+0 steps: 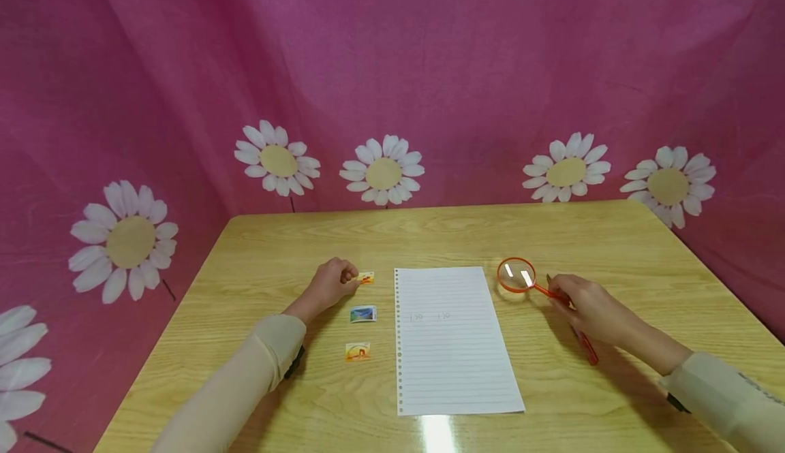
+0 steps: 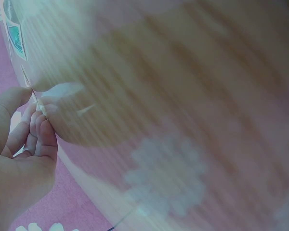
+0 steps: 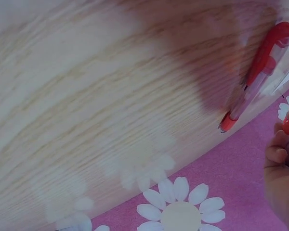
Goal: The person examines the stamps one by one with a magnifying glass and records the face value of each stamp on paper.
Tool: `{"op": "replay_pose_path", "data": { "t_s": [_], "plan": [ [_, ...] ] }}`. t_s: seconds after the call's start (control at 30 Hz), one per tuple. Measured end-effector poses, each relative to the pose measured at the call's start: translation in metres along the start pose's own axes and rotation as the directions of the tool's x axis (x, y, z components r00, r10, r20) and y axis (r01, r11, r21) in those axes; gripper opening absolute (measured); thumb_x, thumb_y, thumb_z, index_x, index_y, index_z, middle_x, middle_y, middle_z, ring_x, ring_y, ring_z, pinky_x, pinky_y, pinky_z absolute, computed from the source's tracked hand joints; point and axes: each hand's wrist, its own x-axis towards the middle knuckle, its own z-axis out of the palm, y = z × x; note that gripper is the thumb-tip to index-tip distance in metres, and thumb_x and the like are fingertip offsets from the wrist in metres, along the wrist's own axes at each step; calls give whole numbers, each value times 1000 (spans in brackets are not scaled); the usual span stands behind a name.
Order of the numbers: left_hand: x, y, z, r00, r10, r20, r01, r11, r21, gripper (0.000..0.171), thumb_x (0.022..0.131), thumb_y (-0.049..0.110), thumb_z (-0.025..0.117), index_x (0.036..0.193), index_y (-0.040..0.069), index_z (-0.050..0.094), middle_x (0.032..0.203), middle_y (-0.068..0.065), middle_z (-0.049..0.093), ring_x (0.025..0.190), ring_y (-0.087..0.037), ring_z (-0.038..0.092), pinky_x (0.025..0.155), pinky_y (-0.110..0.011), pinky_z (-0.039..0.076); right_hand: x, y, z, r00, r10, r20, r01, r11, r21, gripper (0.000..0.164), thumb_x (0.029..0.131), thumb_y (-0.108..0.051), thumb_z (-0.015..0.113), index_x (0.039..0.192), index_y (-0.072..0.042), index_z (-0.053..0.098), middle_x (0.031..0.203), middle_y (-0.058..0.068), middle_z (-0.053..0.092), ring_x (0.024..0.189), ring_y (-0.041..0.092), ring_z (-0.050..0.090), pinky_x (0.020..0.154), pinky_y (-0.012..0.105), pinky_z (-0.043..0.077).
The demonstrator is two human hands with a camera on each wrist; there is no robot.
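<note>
My left hand (image 1: 331, 283) pinches the edge of a small yellow-and-red stamp (image 1: 366, 278), the farthest of three in a column. Nearer me lie a blue-green stamp (image 1: 363, 313) and another yellow one (image 1: 358, 351). In the left wrist view, thumb and fingers (image 2: 48, 139) meet at the stamp's thin edge. On the other side, my right hand (image 1: 591, 308) grips the red handle of a magnifying glass (image 1: 516, 275), its round lens left of the hand. A red pen (image 1: 585, 345) lies under that hand; the right wrist view shows its clear barrel (image 3: 250, 94).
A sheet of lined, punched paper (image 1: 454, 364) lies between the hands, with faint pencil writing on it. The wooden table (image 1: 441, 235) ends at a pink cloth backdrop (image 1: 429, 65) printed with daisies. A thin dark tip (image 1: 548, 278) shows beside the right hand.
</note>
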Motion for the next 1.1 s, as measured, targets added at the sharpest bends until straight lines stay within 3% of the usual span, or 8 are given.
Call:
{"op": "replay_pose_path", "data": {
  "t_s": [0.3, 0.73, 0.87, 1.1],
  "plan": [
    [3, 1, 1, 1000, -5, -22, 5, 1000, 16, 12, 89, 7, 69, 97, -1, 65, 89, -11, 56, 79, -18, 48, 76, -32, 44, -2, -1, -2, 990, 97, 99, -104, 992, 68, 22, 77, 4, 76, 85, -6, 58, 66, -11, 50, 58, -10, 34, 47, 16, 35],
    [1, 2, -1, 1000, -9, 2, 9, 1000, 12, 12, 91, 8, 67, 99, 0, 64, 91, -11, 55, 80, -19, 47, 78, -34, 44, -1, 0, -4, 969, 180, 171, -201, 972, 119, 15, 82, 1, 72, 83, -4, 59, 62, -10, 50, 54, -9, 34, 45, 17, 34],
    [0, 2, -2, 1000, -3, 3, 3, 1000, 17, 12, 91, 9, 68, 99, 0, 64, 91, -11, 55, 80, -19, 47, 77, -34, 43, 4, -1, -7, 946, 248, 207, -274, 955, 112, 15, 82, -2, 72, 80, -6, 59, 62, -8, 54, 54, -7, 36, 47, 18, 36],
    [0, 2, -2, 1000, -5, 4, 5, 1000, 16, 12, 90, 8, 68, 99, 0, 64, 90, -11, 55, 79, -18, 46, 77, -33, 43, 11, -7, -11, 876, 367, 313, -406, 912, 66, 22, 84, -12, 71, 69, -12, 55, 56, -7, 47, 50, 0, 34, 48, 20, 31]
  ]
}}
